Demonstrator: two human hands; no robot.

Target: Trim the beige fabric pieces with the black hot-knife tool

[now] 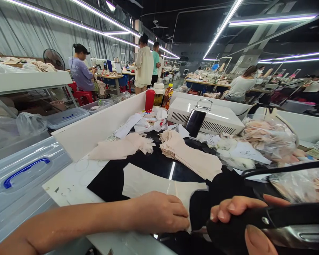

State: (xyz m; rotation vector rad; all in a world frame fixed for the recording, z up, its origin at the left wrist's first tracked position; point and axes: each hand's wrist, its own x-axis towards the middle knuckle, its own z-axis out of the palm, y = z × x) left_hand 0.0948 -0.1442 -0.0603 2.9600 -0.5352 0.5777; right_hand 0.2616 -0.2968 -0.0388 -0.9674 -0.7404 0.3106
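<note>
Overhead, strip lights [271, 20] run beneath a dark ceiling [196, 30].
On the black-topped table [107, 180], the left grip [162, 211] pinches cream fabric [146, 180]; the right grip [238, 206] wraps a black tool [287, 214].

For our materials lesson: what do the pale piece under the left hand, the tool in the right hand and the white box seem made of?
Pale piece: probably matte cloth; it lies thin and flat without shine.
Tool: black casing, perhaps plastic; its metal-looking part shows bright reflections.
White box: likely painted metal, glossy, judging by its sheen and neat vent slots.
</note>
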